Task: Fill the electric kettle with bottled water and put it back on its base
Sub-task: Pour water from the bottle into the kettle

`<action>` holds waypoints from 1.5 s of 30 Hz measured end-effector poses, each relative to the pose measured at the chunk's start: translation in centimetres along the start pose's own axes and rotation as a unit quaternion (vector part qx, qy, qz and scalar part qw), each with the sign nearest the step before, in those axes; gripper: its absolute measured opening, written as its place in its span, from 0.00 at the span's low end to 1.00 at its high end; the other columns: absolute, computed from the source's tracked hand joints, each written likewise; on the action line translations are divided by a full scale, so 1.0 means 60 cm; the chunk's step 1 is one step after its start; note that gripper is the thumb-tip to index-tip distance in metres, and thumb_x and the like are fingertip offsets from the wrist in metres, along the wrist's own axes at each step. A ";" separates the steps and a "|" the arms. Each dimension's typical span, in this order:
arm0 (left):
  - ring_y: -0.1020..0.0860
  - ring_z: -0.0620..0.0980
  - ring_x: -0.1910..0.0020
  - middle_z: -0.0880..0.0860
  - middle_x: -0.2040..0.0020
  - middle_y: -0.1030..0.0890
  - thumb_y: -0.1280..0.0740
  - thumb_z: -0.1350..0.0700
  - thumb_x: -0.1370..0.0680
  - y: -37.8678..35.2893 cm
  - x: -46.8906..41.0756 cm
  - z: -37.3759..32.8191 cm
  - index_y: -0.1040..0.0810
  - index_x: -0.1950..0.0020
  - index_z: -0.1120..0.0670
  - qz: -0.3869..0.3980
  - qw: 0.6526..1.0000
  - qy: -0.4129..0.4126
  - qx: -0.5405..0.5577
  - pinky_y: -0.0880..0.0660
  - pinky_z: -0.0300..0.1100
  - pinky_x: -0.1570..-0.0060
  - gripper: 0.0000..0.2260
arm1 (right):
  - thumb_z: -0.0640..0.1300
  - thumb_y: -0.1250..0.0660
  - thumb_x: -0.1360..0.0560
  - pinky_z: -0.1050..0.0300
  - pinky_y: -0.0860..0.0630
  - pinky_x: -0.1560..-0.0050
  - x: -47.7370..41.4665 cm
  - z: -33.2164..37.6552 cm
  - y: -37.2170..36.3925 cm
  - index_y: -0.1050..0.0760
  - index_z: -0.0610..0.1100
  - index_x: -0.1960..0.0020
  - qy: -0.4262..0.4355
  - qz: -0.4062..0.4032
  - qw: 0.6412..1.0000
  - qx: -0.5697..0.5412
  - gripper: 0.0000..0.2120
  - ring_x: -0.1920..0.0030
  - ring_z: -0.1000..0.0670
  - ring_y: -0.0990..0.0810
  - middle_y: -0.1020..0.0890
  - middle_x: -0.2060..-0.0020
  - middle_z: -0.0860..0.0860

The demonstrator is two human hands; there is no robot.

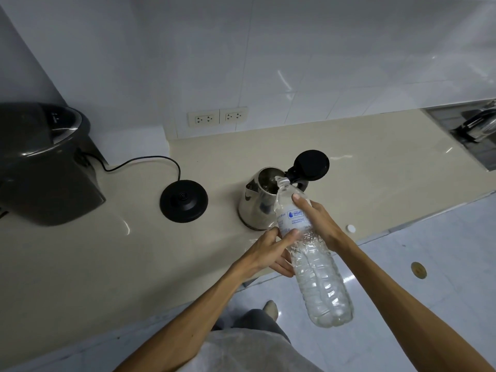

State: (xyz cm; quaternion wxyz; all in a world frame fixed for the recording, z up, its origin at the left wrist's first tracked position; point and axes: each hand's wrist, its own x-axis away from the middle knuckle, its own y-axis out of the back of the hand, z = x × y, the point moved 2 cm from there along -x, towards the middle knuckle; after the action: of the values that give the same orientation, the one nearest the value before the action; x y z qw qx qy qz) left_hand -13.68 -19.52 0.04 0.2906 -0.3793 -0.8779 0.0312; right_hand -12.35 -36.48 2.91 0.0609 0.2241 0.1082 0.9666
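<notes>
A steel electric kettle (pixel 255 202) stands on the beige counter, its black lid (pixel 312 165) flipped open to the right. Left of it lies its round black base (pixel 183 201), empty, with a cord running to the left. A large clear water bottle (pixel 316 269) is tilted with its open mouth over the kettle's opening, and water runs from it. My left hand (pixel 271 252) grips the bottle from the left at its middle. My right hand (pixel 318 220) holds it from the right, over the label.
A white bottle cap (pixel 350 228) lies on the counter (pixel 107 264) near its front edge, right of the kettle. A dark grey appliance (pixel 45 162) stands at the far left. Two wall sockets (pixel 217 117) sit behind. A sink (pixel 475 130) is at the far right.
</notes>
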 end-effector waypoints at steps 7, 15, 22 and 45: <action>0.12 0.69 0.51 0.69 0.44 0.14 0.35 0.39 0.16 -0.005 -0.001 -0.001 0.30 0.29 0.57 0.005 1.000 0.003 0.003 0.12 0.50 0.60 0.26 | 0.69 0.34 0.28 0.45 0.18 0.52 0.004 0.001 0.005 0.21 0.38 0.43 -0.010 -0.003 1.000 -0.003 0.35 0.58 0.40 0.14 0.14 0.56 0.38; 0.12 0.70 0.52 0.70 0.45 0.14 0.34 0.39 0.16 -0.007 -0.001 0.001 0.30 0.29 0.58 0.006 1.000 -0.003 0.008 0.12 0.52 0.59 0.26 | 0.72 0.35 0.31 0.46 0.19 0.53 0.005 0.001 0.005 0.21 0.36 0.44 -0.005 -0.006 1.000 0.012 0.39 0.59 0.41 0.14 0.15 0.55 0.35; 0.12 0.70 0.52 0.70 0.44 0.14 0.34 0.40 0.16 -0.004 0.002 0.001 0.30 0.29 0.59 0.006 1.000 -0.005 0.017 0.12 0.50 0.62 0.26 | 0.71 0.35 0.29 0.48 0.19 0.53 0.004 0.003 0.003 0.19 0.38 0.45 -0.011 -0.006 1.000 0.028 0.36 0.60 0.43 0.14 0.14 0.58 0.38; 0.12 0.71 0.52 0.69 0.46 0.13 0.32 0.38 0.18 -0.008 0.007 -0.002 0.29 0.31 0.58 0.013 1.000 -0.010 0.003 0.12 0.54 0.57 0.27 | 0.74 0.36 0.33 0.53 0.17 0.56 0.015 0.015 0.005 0.18 0.38 0.48 -0.021 -0.007 0.999 0.041 0.38 0.61 0.45 0.13 0.13 0.60 0.42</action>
State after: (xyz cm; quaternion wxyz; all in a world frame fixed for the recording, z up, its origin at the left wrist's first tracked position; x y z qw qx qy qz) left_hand -14.15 -19.61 0.47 0.2829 -0.3889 -0.8758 0.0415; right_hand -12.77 -36.44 4.11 0.0609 0.2457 0.1479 0.9561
